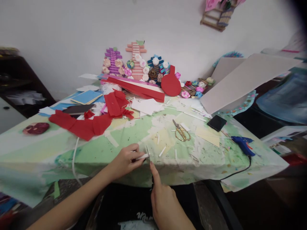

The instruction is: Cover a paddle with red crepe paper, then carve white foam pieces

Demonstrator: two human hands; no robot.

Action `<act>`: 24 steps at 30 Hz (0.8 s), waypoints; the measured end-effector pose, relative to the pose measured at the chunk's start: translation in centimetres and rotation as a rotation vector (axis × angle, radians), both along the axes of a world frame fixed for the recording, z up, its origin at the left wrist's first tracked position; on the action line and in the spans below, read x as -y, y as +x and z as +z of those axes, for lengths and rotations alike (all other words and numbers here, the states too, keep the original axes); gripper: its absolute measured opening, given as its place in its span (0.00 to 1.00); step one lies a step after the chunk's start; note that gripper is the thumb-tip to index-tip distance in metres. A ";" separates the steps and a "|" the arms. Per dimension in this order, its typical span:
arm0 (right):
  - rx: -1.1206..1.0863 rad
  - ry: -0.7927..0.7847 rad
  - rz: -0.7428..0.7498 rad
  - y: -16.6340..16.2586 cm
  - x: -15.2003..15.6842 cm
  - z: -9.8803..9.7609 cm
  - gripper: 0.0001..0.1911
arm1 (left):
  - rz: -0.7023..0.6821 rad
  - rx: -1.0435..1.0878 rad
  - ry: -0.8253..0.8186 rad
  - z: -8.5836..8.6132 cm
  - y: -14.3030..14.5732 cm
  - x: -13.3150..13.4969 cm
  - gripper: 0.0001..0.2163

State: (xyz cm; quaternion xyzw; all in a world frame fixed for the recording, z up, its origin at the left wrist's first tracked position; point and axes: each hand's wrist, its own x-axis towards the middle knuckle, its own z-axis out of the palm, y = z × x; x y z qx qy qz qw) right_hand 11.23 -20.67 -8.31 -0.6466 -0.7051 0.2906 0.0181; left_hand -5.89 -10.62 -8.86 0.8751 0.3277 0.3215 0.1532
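Note:
My left hand (127, 159) pinches a short white strip (143, 156) near the front edge of the table. In my right hand (165, 199) is a knife (148, 153) with a thin blade, its dark handle mostly hidden by my fingers. The index finger lies stretched along the knife, and the blade meets the end of the white strip. Several small cut white pieces (162, 151) lie on the cloth just right of the blade. Beyond them rest gold-handled scissors (181, 132).
Red crepe paper (80, 126) spreads over the left side. A blue glue gun (243, 145) with a cord and a black square object (216, 123) lie at right. Paper-flower crafts (136, 62) and a red round paddle shape (171, 85) stand by the wall. A grey board (242, 78) leans at back right.

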 end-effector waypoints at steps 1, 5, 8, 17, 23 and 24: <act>0.006 -0.018 -0.002 0.0 0.0 0.3 0.38 | -0.001 0.002 -0.006 0.0 0.0 0.0 0.10; 0.034 -0.075 -0.015 -0.2 0.0 1.2 0.36 | -0.001 -0.002 -0.016 0.2 0.0 0.1 0.10; 0.034 -0.098 -0.019 -0.2 -0.1 1.7 0.36 | -0.010 0.006 -0.010 0.2 0.0 0.1 0.10; 0.018 -0.095 -0.012 0.0 -0.1 2.1 0.36 | -0.012 -0.006 -0.017 0.3 0.0 0.0 0.09; 0.023 -0.160 0.024 0.1 -0.1 3.8 0.36 | -0.015 -0.010 -0.012 0.3 0.0 0.0 0.09; 0.022 -0.166 0.023 0.1 -0.1 4.0 0.36 | -0.016 -0.007 -0.011 0.3 0.0 0.0 0.09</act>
